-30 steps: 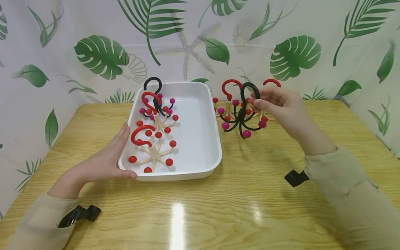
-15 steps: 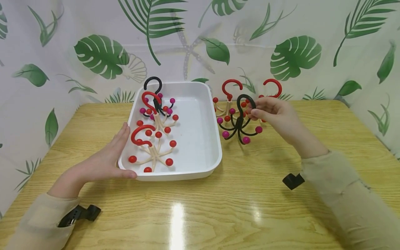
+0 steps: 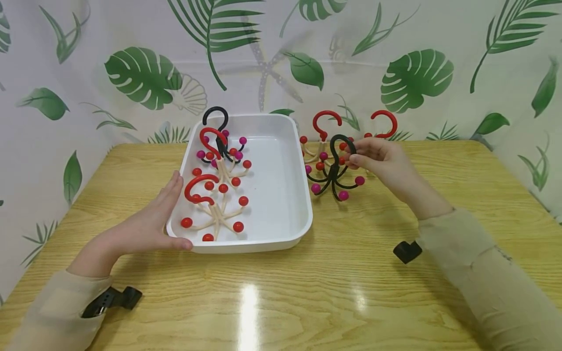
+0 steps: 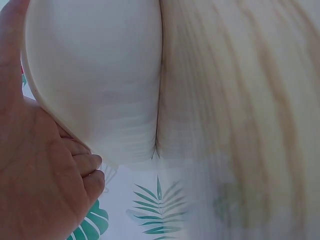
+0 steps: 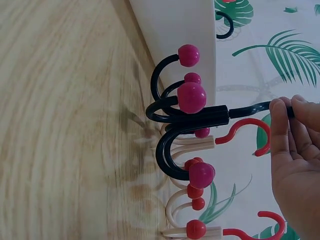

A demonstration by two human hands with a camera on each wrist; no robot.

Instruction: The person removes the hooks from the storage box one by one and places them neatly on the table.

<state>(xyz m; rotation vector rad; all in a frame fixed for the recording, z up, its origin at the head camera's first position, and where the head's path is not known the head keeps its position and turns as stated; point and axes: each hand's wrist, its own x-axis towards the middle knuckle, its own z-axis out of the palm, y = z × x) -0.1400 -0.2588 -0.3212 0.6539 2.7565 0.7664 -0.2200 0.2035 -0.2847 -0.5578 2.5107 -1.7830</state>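
Note:
In the head view, my right hand (image 3: 386, 163) pinches the curved hook of a black claw hanger (image 3: 334, 171) with magenta ball tips. It hangs upright just right of the white tray (image 3: 287, 239); whether its arms touch the table cannot be told. The right wrist view shows the same black claw hanger (image 5: 200, 117) and the pinching fingertips. My left hand (image 3: 140, 226) rests on the tray's near left corner, fingers straight along the side and thumb on the front edge. Inside the tray stand a black claw hanger (image 3: 219, 146) and two beige ones (image 3: 216, 214) with red hooks.
Behind the held hanger, two beige claw hangers with red hooks stand on the wooden table (image 3: 281, 297), the nearer-left red hook (image 3: 327, 117) and the right red hook (image 3: 388, 122) showing above. A leaf-patterned cloth (image 3: 263, 53) hangs at the table's back edge.
My right hand has lowered the black claw hanger and shifted it slightly left, uncovering more of the red hook behind at right. My left hand and the tray have stayed put.

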